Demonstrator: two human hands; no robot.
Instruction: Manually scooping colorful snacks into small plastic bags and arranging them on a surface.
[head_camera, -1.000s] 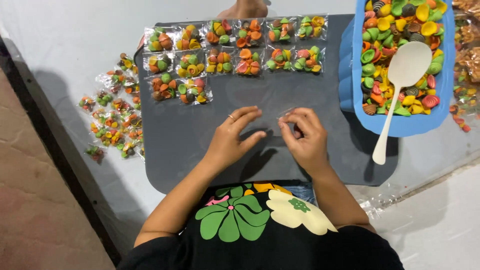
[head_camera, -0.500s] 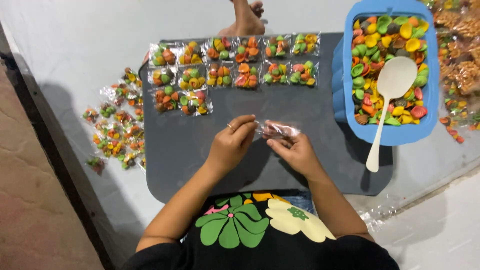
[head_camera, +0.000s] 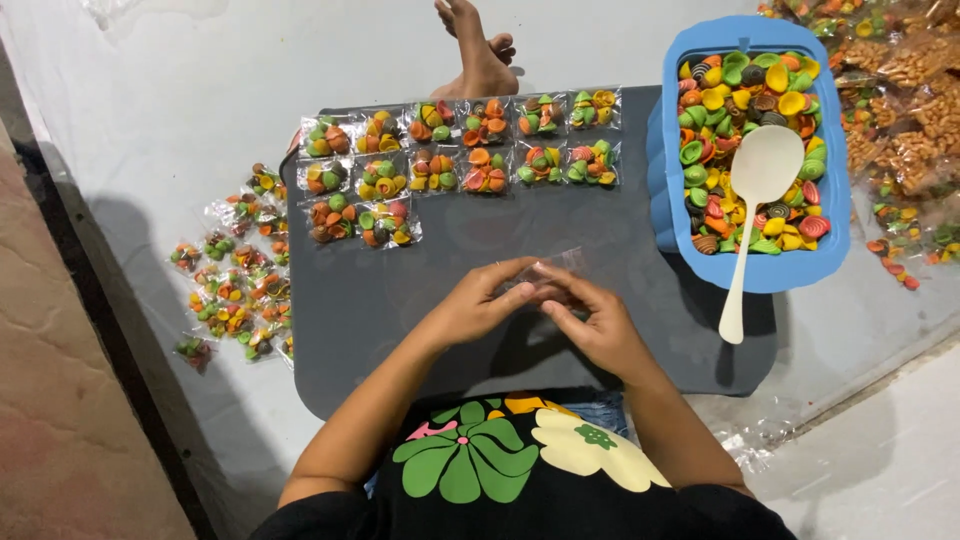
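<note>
Snack bags (head_camera: 915, 120) cut off at right edge

Hands (head_camera: 535, 300) now closer tog., clear bag (head_camera: 556, 266) pinched betw. both.

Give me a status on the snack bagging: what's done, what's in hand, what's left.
Done: filled packets lie in rows on the dark grey mat, with a pile of packets on the floor beside it. In hand: the left hand and right hand hold an empty clear bag. Left: the blue tub is full of shell snacks, with a white spoon lying on them.
</note>
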